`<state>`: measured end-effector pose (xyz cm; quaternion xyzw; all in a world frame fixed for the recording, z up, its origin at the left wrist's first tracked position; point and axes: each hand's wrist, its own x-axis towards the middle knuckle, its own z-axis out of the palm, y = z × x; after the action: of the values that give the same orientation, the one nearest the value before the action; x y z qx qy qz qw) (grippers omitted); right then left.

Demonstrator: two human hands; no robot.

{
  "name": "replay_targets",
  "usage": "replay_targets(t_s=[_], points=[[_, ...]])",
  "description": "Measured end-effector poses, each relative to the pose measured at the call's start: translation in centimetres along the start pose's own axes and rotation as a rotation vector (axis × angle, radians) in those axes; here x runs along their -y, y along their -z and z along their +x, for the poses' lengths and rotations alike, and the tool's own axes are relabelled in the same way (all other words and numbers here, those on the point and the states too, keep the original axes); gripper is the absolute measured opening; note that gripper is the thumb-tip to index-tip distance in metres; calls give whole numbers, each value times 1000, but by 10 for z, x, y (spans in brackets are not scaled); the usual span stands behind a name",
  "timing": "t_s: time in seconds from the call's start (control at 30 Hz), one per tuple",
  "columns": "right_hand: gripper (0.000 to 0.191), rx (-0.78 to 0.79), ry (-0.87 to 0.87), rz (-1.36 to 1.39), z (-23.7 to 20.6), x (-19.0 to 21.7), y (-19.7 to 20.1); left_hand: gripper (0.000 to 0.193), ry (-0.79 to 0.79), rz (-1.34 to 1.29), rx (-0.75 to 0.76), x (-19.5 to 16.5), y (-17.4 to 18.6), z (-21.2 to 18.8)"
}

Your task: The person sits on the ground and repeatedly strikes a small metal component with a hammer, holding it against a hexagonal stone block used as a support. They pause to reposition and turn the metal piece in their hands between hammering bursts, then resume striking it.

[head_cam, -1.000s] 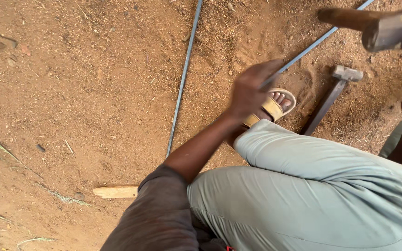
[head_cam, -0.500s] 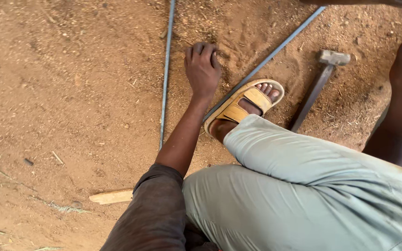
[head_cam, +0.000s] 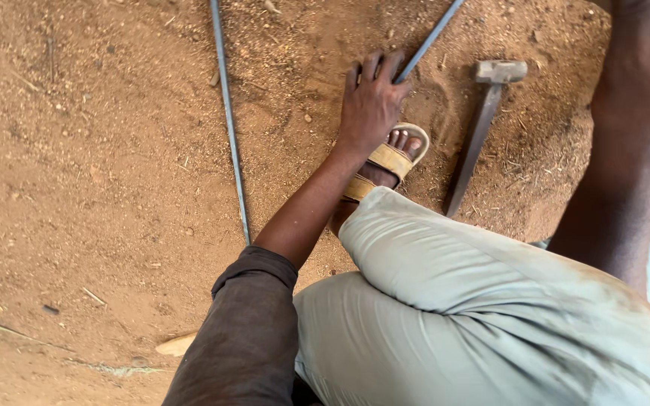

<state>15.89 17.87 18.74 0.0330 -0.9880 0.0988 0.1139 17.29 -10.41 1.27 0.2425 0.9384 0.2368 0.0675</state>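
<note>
A person crouches over bare red-brown earth [head_cam: 77, 173], the knee of pale grey-green trousers [head_cam: 475, 301] filling the frame from five o'clock toward the centre. The left arm, in a dark rolled sleeve [head_cam: 246, 338], reaches up to twelve o'clock, where the left hand [head_cam: 370, 105] lies palm down with fingers spread, pressing on a thin steel rod [head_cam: 426, 41] that runs off toward one o'clock. The hand looks flat on the rod rather than wrapped round it. Just below it, a foot in a tan sandal [head_cam: 389, 162] is planted on the same line.

The right arm [head_cam: 630, 165] rises along the three o'clock edge, and its hand is cut off by the top corner, so whether it holds anything cannot be told.

A second, longer rod [head_cam: 229, 120] lies alone at eleven o'clock, well apart from the hand. A hammer [head_cam: 483, 128] with a dark shaft rests on the soil at one o'clock, head uppermost, near the sandal but touching nothing. A pale wood sliver [head_cam: 176, 344] sits at seven o'clock.

The risk, judged from here: the spread fingers and bare toes lie right on the rod, so any blow landing there could catch them, and loose sandy soil could let the rod roll or skid from under a flat palm.
</note>
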Motion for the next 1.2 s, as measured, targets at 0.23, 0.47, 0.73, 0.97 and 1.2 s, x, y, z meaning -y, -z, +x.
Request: replay_targets(t_s=[0.23, 0.47, 0.73, 0.97, 1.2], points=[[25, -229, -278, 834, 34, 42, 23, 35, 5, -22, 55, -2, 1, 0], [22, -203, -114, 918, 77, 81, 53, 33, -15, 80, 124, -7, 2, 6], [28, -183, -238, 1029, 77, 86, 65, 31, -31, 172, 198, -13, 12, 13], [26, -194, -248, 1047, 71, 81, 63, 24, -74, 69, 93, -17, 14, 13], [20, -163, -214, 1065, 65, 88, 54, 11, -211, 13, 173, -25, 20, 20]])
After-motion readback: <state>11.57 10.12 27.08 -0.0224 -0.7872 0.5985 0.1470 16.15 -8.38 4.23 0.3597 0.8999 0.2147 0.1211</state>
